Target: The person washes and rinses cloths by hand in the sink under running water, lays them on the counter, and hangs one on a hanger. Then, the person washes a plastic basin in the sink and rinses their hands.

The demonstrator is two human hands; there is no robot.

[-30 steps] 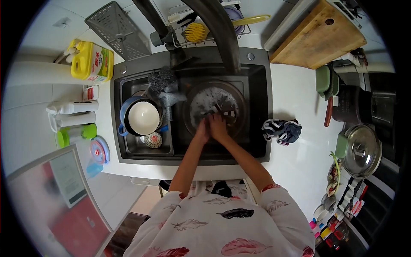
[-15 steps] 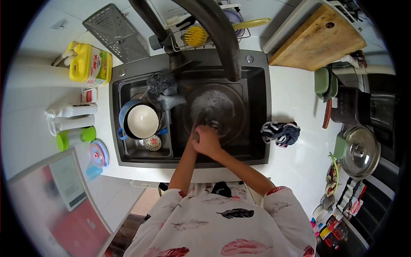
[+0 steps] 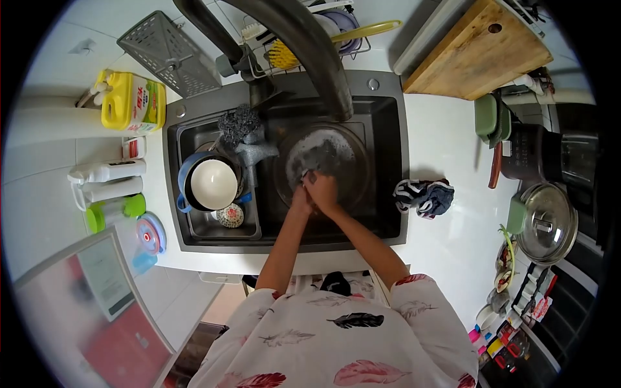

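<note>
Round, dark basin [image 3: 362, 168], patchy white foam [image 3: 334, 140] toward twelve o'clock. Left hand [image 3: 303, 199], right hand [image 3: 321, 189] touching, six o'clock; grip hidden, cannot tell.

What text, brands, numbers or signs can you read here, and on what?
None legible for certain.
Yellow jug: large printed characters on its label, too blurred to quote.
Small red-and-white container: marks too small to read.
Pale sheet at the door: too blurred.
Dark appliance: small pale label, unreadable.
Packages at lower right: too small.
</note>
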